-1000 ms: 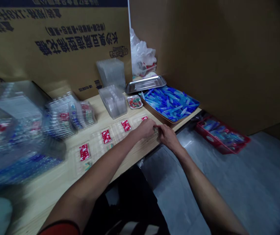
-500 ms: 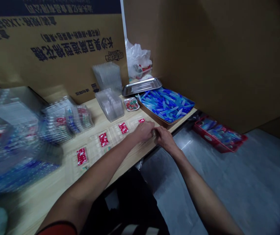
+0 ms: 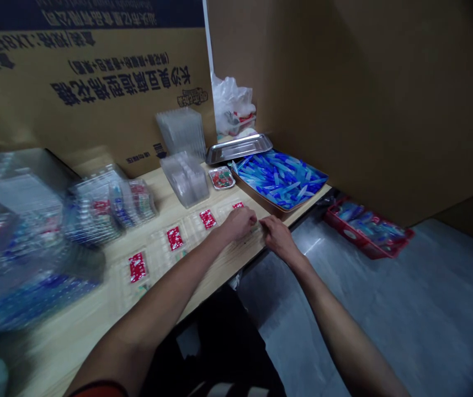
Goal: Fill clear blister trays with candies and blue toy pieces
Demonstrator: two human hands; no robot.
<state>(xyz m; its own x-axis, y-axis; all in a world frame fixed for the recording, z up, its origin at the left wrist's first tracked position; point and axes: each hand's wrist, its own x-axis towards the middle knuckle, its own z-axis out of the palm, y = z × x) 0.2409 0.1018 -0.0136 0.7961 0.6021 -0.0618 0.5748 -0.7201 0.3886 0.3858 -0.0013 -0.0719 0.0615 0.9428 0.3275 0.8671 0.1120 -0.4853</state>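
Both my hands meet at the near right edge of a wooden table (image 3: 219, 264). My left hand (image 3: 239, 223) is closed over a clear plastic package (image 3: 236, 208) with a red label, the rightmost in a row of such flat packages (image 3: 174, 238). My right hand (image 3: 275, 234) sits just to its right at the table edge, fingers curled and pinching at the same package. What the fingertips grip is too small to make out. A tray of blue plastic pieces (image 3: 280, 179) lies just beyond my hands.
A steel tray (image 3: 238, 148), a small dish of red and green bits (image 3: 221, 177) and stacks of clear boxes (image 3: 184, 176) stand behind. Blurred piles of filled packages (image 3: 33, 231) fill the left. Cardboard walls (image 3: 95, 94) enclose the table. A red basket (image 3: 366, 231) sits on the grey floor.
My hands stay together on the rightmost package, the right hand drawing slightly apart from the left. The view has shifted a little.
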